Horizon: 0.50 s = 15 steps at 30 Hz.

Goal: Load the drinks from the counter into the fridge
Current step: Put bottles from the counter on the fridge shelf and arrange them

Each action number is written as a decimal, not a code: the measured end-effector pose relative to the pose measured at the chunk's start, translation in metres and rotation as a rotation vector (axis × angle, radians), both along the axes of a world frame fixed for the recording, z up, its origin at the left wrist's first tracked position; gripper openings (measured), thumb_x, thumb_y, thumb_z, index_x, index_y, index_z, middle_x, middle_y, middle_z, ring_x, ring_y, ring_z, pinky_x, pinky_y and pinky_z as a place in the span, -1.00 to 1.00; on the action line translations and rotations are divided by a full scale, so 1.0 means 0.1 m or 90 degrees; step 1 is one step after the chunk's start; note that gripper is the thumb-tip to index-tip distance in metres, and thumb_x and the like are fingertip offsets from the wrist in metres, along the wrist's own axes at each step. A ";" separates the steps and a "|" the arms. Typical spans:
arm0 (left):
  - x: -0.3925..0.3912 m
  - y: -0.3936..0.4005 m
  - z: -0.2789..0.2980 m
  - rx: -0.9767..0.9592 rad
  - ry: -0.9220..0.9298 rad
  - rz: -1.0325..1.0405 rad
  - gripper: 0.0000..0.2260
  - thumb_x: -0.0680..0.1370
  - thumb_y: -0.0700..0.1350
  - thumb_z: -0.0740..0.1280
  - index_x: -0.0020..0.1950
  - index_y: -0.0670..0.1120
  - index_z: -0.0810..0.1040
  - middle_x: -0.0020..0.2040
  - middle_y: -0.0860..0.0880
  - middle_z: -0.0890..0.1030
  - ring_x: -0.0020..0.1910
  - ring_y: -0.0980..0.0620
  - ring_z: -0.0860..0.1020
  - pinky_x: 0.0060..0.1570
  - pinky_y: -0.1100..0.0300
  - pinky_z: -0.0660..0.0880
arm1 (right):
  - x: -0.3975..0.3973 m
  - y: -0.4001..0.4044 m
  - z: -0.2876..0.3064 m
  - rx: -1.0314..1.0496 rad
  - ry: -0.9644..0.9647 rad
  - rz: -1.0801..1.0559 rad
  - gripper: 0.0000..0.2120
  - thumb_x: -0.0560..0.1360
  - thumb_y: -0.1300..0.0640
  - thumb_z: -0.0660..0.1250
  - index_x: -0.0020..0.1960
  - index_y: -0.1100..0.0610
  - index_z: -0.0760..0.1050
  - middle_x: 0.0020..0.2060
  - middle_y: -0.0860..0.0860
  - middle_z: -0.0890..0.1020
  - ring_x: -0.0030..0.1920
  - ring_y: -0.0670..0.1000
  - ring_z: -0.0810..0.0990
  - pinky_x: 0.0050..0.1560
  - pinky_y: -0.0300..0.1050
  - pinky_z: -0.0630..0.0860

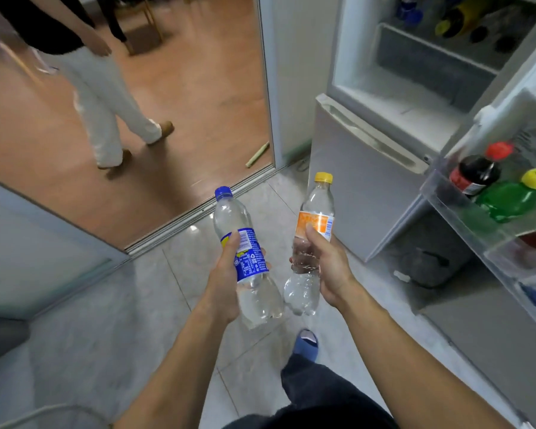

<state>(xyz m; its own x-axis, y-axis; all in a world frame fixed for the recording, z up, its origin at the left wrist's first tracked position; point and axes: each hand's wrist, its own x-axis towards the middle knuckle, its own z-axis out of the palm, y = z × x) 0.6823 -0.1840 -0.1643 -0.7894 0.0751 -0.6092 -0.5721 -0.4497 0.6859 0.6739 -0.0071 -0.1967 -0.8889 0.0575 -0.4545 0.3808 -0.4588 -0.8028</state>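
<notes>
We stand on a pale tiled floor (112, 320) that meets a wooden floor (198, 103) at a sliding-door track (198, 209). To our right the fridge (369, 187) has its upper door (508, 212) swung open toward us.

We carry two clear drink bottles, one in each hand. Our left hand (226, 283) has its fingers curled round the blue-capped bottle (245, 258), thumb on the blue and yellow label. Our right hand (328, 267) grips the yellow-capped bottle (310, 249) just below its orange label. Both are tilted slightly, caps away from us, held over the tiles in front of the fridge and close beside each other.

In the door shelf (446, 199) we count two bottles: a dark one with a red cap (477, 171) and a green one with a yellow cap (508, 199). Inside the upper compartment lie several more bottles (455, 23), perhaps four or five, too blurred to count surely.

The print on both labels is too small to read. Another person's legs in pale trousers (106, 103) stand on the wood. Our own foot wears a blue slipper (305, 345).
</notes>
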 end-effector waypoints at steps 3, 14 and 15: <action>-0.47 -0.01 -0.02 -0.071 0.016 -0.007 -0.40 0.40 0.21 0.38 0.27 -0.19 0.52 -0.12 -0.14 0.65 -0.23 -0.06 0.62 -0.18 0.07 0.59 | -0.51 0.03 0.03 0.000 0.004 0.000 -0.68 0.41 -0.12 0.47 -0.08 0.08 0.46 -0.33 0.06 0.56 -0.38 0.08 0.49 -0.34 -0.10 0.47; -2.08 0.14 -0.20 -0.093 0.013 -0.104 -0.37 0.31 0.26 0.41 0.18 -0.18 0.54 -0.21 -0.11 0.68 -0.31 -0.02 0.66 -0.34 0.14 0.60 | -1.79 0.20 -0.12 0.023 -0.058 -0.140 -0.51 0.34 -0.14 0.50 0.11 0.13 0.49 -0.29 0.10 0.61 -0.36 0.12 0.57 -0.31 -0.05 0.55; -2.25 0.17 -0.21 -0.090 0.014 -0.127 -0.37 0.31 0.27 0.40 0.16 -0.18 0.54 -0.21 -0.10 0.68 -0.31 -0.02 0.65 -0.33 0.13 0.60 | -1.91 0.22 -0.12 0.032 -0.060 -0.159 -0.50 0.34 -0.15 0.50 0.11 0.13 0.49 -0.29 0.10 0.62 -0.36 0.12 0.58 -0.31 -0.05 0.55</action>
